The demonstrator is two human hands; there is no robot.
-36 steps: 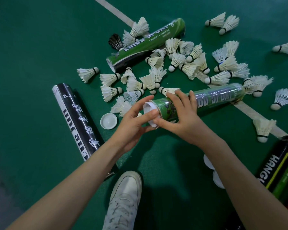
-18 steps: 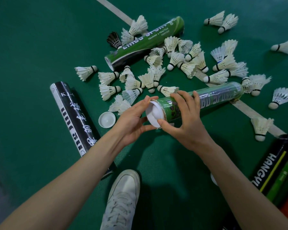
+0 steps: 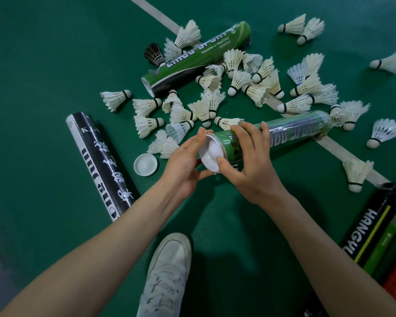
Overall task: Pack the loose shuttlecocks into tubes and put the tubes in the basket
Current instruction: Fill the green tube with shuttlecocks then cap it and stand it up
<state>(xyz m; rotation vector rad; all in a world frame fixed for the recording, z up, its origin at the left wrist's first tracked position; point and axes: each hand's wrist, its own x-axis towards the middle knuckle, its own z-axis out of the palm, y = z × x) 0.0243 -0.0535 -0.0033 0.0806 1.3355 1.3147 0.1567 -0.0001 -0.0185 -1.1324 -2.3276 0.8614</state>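
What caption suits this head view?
Head view: right hand grips a green tube while left hand holds a white cap tilted at its mouth, loose shuttlecocks scattered beyond.

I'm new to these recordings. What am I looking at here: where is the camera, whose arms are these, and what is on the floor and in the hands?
There is no machine here. A person works with bare hands, and the only camera sits on their head, looking forward and down. The two arms entering from the bottom are therefore the wearer's own, as is the white shoe.

The surface is a green court floor with white lines. On it lie many loose white shuttlecocks, one black shuttlecock, a far green tube, a black tube, a loose cap and more boxed tubes at the right edge.

The right hand grips the held green tube, with its thumb on the white cap. The left hand pinches that cap at the tube's near end.
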